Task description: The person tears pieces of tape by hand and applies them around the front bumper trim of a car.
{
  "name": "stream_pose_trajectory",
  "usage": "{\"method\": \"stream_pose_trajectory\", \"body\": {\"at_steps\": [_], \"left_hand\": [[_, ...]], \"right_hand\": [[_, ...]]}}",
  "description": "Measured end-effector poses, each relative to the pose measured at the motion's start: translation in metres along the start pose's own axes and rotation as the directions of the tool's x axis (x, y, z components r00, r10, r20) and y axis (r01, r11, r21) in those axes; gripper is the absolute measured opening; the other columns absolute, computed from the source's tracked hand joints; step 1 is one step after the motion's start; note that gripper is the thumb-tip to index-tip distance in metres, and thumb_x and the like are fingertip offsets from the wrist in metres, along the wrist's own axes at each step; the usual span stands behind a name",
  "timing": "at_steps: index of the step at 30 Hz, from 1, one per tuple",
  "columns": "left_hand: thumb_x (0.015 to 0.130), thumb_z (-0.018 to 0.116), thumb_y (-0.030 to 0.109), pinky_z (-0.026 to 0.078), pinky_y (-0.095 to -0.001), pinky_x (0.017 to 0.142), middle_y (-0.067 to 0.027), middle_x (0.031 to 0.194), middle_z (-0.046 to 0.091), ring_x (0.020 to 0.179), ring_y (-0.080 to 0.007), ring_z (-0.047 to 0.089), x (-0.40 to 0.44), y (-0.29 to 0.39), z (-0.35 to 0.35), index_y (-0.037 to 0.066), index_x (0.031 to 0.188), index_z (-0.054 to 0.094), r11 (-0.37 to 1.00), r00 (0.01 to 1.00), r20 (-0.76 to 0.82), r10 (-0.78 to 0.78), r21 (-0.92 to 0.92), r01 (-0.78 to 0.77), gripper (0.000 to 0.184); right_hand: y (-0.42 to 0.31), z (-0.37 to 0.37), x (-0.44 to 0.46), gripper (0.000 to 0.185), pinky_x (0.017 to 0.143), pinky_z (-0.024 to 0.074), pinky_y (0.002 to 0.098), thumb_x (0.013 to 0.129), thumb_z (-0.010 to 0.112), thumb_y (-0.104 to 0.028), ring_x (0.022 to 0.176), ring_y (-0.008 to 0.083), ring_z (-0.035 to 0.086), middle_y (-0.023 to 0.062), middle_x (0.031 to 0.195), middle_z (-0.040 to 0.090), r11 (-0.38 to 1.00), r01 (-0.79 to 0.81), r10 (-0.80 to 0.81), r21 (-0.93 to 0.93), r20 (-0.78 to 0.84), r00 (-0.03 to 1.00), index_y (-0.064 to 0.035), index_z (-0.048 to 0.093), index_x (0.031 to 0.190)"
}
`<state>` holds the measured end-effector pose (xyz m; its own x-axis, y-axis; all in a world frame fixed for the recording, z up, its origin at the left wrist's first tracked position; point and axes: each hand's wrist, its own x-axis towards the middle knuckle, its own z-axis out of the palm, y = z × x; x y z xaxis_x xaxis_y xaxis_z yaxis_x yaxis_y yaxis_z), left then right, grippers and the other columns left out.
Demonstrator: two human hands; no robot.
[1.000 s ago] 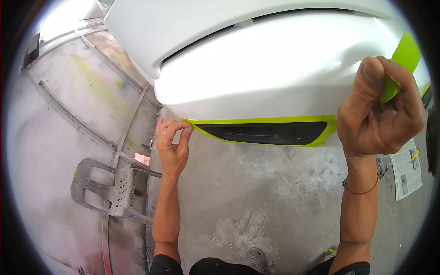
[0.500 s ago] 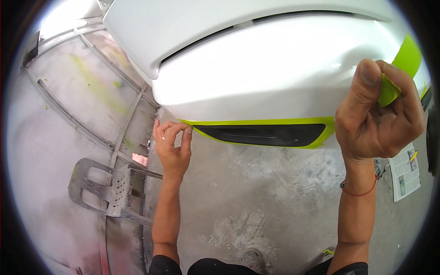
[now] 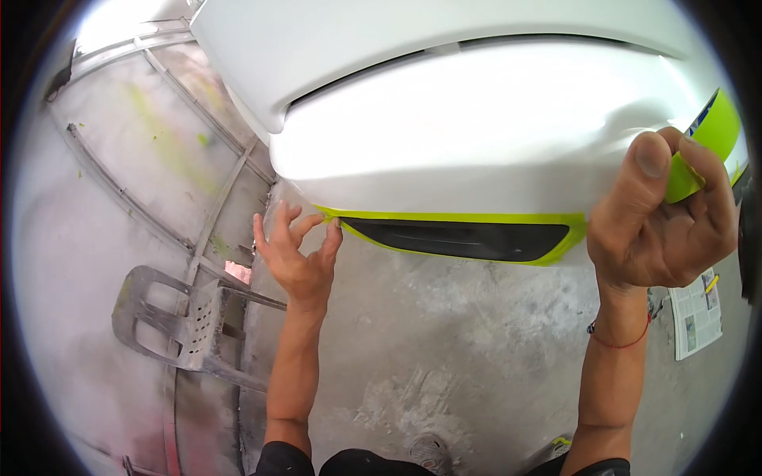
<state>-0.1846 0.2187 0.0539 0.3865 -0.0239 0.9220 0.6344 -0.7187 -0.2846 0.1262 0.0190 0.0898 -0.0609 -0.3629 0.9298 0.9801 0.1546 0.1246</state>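
Note:
A white car body panel (image 3: 444, 119) fills the upper middle. Along its lower edge lies a long dark inset (image 3: 468, 238), bordered all round by green tape (image 3: 444, 216). My left hand (image 3: 298, 258) is at the inset's left tip, thumb and index finger pinching the tape's end there, the other fingers spread. Raised at the right, my right hand (image 3: 663, 210) holds a piece of green tape (image 3: 684, 178) between thumb and fingers. Behind that hand a wider green strip (image 3: 718, 127) curls away from the panel at the far right.
A grey plastic chair (image 3: 202, 321) stands at the left by a paint-marked wall (image 3: 103, 262). On the concrete floor (image 3: 476, 341), at the right, lies a newspaper (image 3: 694, 321) with a yellow object on it. My shoes show at the bottom.
My left hand's outer fingers have spread out, while its pinch stays at the tape's end. The wider green strip at the right has curled more and shows its edge. The view has shifted slightly.

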Motion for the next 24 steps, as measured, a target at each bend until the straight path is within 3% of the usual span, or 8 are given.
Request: {"method": "stream_pose_trajectory", "body": {"at_steps": [6, 8, 14, 16, 18, 20, 22, 24], "left_hand": [[0.075, 0.087, 0.022, 0.036, -0.054, 0.111, -0.0163, 0.129, 0.058, 0.122, -0.0333, 0.054, 0.004, -0.005, 0.0, -0.001, 0.134, 0.048, 0.995, 0.999, -0.006, -0.04, 0.094, 0.04, 0.075], [0.076, 0.086, 0.025, 0.037, -0.0537, 0.11, -0.0186, 0.135, 0.054, 0.125, -0.0344, 0.051, 0.002, -0.005, 0.001, -0.001, 0.134, 0.049, 0.994, 0.999, -0.038, -0.023, 0.106, 0.027, 0.074], [0.086, 0.077, 0.043, 0.035, -0.0498, 0.113, -0.0214, 0.137, 0.051, 0.13, -0.0342, 0.048, -0.003, -0.027, 0.015, -0.001, 0.136, 0.047, 0.965, 0.968, -0.036, -0.25, -0.086, 0.246, 0.074], [0.097, 0.055, 0.058, 0.035, -0.0454, 0.11, -0.021, 0.139, 0.049, 0.13, -0.0356, 0.047, -0.023, -0.041, 0.042, -0.003, 0.134, 0.048, 0.43, 0.556, -0.026, -0.831, -0.666, 0.61, 0.072], [0.096, 0.048, 0.066, 0.033, -0.0468, 0.112, -0.0215, 0.141, 0.047, 0.132, -0.0341, 0.045, -0.035, -0.019, 0.05, -0.003, 0.138, 0.044, 0.36, 0.46, -0.045, -0.887, -0.691, 0.626, 0.08], [0.095, 0.041, 0.073, 0.032, -0.0481, 0.114, -0.022, 0.143, 0.045, 0.134, -0.0327, 0.043, -0.043, 0.017, 0.069, -0.002, 0.141, 0.041, 0.273, 0.365, -0.036, -0.93, -0.734, 0.622, 0.089], [0.094, 0.048, 0.068, 0.032, -0.0467, 0.111, -0.0234, 0.144, 0.04, 0.133, -0.0382, 0.041, -0.054, 0.046, 0.081, -0.003, 0.142, 0.037, 0.458, 0.619, -0.02, -0.785, -0.691, 0.559, 0.087], [0.093, 0.05, 0.07, 0.032, -0.048, 0.111, -0.0244, 0.143, 0.04, 0.133, -0.039, 0.041, -0.056, 0.047, 0.083, -0.003, 0.142, 0.035, 0.481, 0.626, -0.031, -0.78, -0.67, 0.566, 0.089]], "right_hand": [[-0.008, -0.007, 0.012, 0.029, 0.063, 0.0517, 0.022, 0.094, 0.063, 0.003, 0.069, 0.0122, 0.061, 0.0166, 0.083, 0.065, 0.992, -0.024, 0.057, -0.12, 0.277, 0.959, 0.0038, 0.044, 0.116], [-0.005, 0.011, 0.008, 0.025, 0.047, 0.0364, 0.0184, 0.092, 0.072, -0.02, 0.047, 0.0088, 0.049, 0.0044, 0.06, 0.059, 0.996, -0.089, 0.091, 0.025, -0.082, 0.992, -0.0001, 0.059, 0.085], [-0.01, 0.016, 0.006, 0.019, 0.052, 0.0411, 0.0222, 0.094, 0.067, -0.011, 0.053, 0.0114, 0.052, 0.0064, 0.061, 0.059, 0.997, -0.08, 0.079, -0.007, -0.108, 0.991, 0.004, 0.056, 0.091], [-0.009, 0.002, -0.001, 0.017, 0.058, 0.0465, 0.0259, 0.094, 0.065, -0.005, 0.06, 0.0151, 0.055, 0.0098, 0.071, 0.062, 0.969, -0.163, 0.169, -0.186, 0.015, 0.986, 0.0051, 0.052, 0.099], [-0.001, 0.012, -0.012, 0.022, 0.067, 0.0511, 0.0298, 0.093, 0.065, -0.005, 0.072, 0.0189, 0.058, 0.0139, 0.089, 0.062, 0.987, -0.152, 0.143, -0.048, -0.163, 0.976, 0.0042, 0.05, 0.106], [0.005, 0.003, -0.022, 0.025, 0.076, 0.0523, 0.0324, 0.092, 0.066, -0.005, 0.083, 0.0216, 0.058, 0.0155, 0.101, 0.057, 0.969, -0.157, 0.144, -0.189, -0.081, 0.986, 0.0022, 0.049, 0.109], [-0.004, 0.003, -0.014, 0.024, 0.076, 0.052, 0.0327, 0.093, 0.066, -0.007, 0.084, 0.0223, 0.058, 0.0149, 0.102, 0.056, 0.968, -0.178, 0.171, -0.176, -0.055, 0.984, 0.0017, 0.049, 0.108], [-0.008, 0.003, -0.01, 0.024, 0.076, 0.0517, 0.033, 0.093, 0.066, -0.009, 0.084, 0.023, 0.058, 0.0143, 0.102, 0.055, 0.961, -0.215, 0.214, -0.173, -0.029, 0.976, 0.0011, 0.05, 0.108]]}}
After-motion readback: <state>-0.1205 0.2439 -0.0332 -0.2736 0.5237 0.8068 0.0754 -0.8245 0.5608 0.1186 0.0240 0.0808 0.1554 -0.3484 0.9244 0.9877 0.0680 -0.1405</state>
